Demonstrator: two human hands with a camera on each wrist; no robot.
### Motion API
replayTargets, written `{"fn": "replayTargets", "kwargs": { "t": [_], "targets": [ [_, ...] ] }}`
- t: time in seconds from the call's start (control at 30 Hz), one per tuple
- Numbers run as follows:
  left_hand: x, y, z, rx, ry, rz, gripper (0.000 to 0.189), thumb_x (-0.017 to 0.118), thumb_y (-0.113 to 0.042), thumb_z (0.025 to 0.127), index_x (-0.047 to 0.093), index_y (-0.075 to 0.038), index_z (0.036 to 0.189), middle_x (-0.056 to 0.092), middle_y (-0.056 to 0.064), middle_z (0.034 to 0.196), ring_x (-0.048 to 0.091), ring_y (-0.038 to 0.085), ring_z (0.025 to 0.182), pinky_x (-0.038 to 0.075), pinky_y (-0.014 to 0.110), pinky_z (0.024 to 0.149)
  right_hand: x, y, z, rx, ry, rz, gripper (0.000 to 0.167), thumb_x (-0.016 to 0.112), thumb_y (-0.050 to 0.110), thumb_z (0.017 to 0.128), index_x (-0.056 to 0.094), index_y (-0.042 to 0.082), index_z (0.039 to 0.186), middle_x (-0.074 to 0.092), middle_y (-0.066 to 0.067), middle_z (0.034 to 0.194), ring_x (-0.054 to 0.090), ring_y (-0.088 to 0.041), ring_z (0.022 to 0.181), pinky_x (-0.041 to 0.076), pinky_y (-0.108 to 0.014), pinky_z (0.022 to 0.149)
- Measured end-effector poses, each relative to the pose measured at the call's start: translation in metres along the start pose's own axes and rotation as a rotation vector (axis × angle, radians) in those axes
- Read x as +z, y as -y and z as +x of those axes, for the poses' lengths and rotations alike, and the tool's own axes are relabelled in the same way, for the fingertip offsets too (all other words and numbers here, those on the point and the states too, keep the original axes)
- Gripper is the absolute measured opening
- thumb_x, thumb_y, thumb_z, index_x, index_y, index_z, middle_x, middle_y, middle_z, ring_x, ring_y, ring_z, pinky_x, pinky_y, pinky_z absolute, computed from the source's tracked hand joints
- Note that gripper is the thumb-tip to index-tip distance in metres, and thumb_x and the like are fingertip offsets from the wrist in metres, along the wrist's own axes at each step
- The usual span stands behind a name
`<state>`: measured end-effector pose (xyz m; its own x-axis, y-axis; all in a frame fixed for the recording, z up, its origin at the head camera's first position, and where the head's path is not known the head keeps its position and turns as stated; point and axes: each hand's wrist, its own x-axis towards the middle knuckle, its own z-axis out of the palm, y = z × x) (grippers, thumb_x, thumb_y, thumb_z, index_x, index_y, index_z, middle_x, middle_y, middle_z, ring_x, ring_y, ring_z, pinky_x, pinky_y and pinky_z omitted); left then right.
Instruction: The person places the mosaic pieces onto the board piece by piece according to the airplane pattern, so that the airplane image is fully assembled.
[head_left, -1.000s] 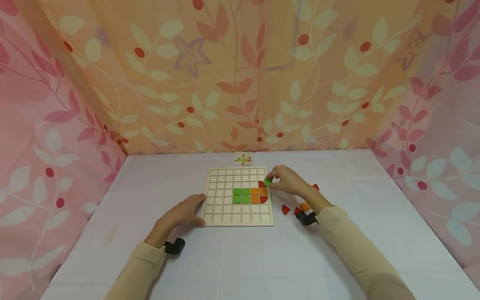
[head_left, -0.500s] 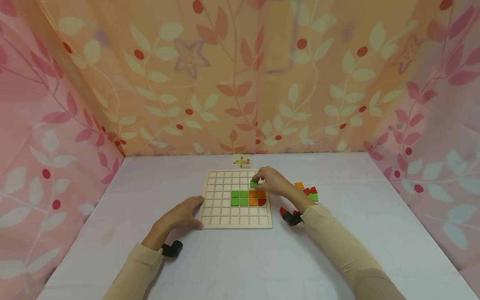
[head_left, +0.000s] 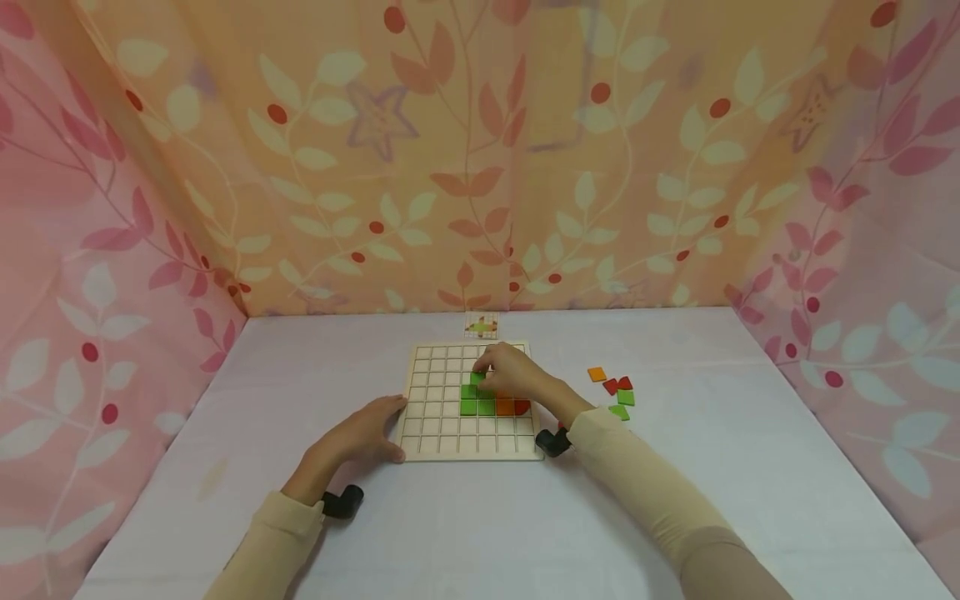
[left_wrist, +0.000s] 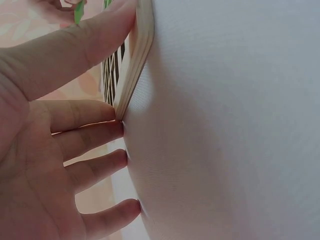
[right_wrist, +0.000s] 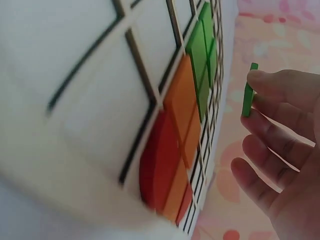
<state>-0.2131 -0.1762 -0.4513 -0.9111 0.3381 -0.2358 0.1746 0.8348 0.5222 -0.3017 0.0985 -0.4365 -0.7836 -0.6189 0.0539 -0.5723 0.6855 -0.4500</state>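
My right hand (head_left: 513, 372) pinches a green square tile (right_wrist: 250, 90) between thumb and fingertips. In the right wrist view that tile stands on edge, apart from the wooden grid board (right_wrist: 120, 55). Seen from the head, it is over the board's cells, just behind the green tiles (head_left: 477, 407) that lie in the grid. To their right lie an orange tile (head_left: 506, 407) and a rounded red tile (head_left: 522, 407); my hand covers part of this group. My left hand (head_left: 366, 429) rests at the board's left edge, its thumb and extended fingers touching the rim (left_wrist: 137, 60).
Loose tiles lie on the white table right of the board: an orange one (head_left: 596, 374), red ones (head_left: 611, 386) and green ones (head_left: 626, 398). A small pattern card (head_left: 482, 325) lies behind the board. Floral cloth (head_left: 480, 167) encloses the back and sides.
My right hand has carried the green tile leftward from the board's right edge to over the green group. The loose tiles on the right are more exposed. My left hand has stayed at the board.
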Motion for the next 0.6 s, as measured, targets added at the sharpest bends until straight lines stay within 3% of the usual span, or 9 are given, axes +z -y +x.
{"fn": "replayTargets", "kwargs": {
  "t": [0.3, 0.6],
  "targets": [
    [0.003, 0.003, 0.0, 0.001, -0.007, -0.001, 0.09, 0.087, -0.015, 0.069, 0.041, 0.005, 0.144, 0.037, 0.024, 0.152, 0.032, 0.042, 0.143, 0.028, 0.055, 0.116, 0.018, 0.013, 0.015, -0.034, 0.028, -0.014, 0.021, 0.075, 0.015, 0.083, 0.076, 0.007, 0.103, 0.071, -0.005, 0.1, 0.061, -0.019, 0.094, 0.053, -0.032, 0.085],
    [0.001, 0.0, 0.0, 0.008, -0.014, 0.005, 0.089, 0.086, -0.014, 0.07, 0.041, 0.004, 0.145, 0.038, 0.023, 0.153, 0.032, 0.041, 0.143, 0.028, 0.054, 0.116, 0.027, 0.019, 0.021, -0.045, 0.044, -0.073, 0.02, 0.075, 0.02, 0.085, 0.077, 0.01, 0.102, 0.07, -0.003, 0.097, 0.061, -0.015, 0.089, 0.051, -0.027, 0.08]
  ]
}}
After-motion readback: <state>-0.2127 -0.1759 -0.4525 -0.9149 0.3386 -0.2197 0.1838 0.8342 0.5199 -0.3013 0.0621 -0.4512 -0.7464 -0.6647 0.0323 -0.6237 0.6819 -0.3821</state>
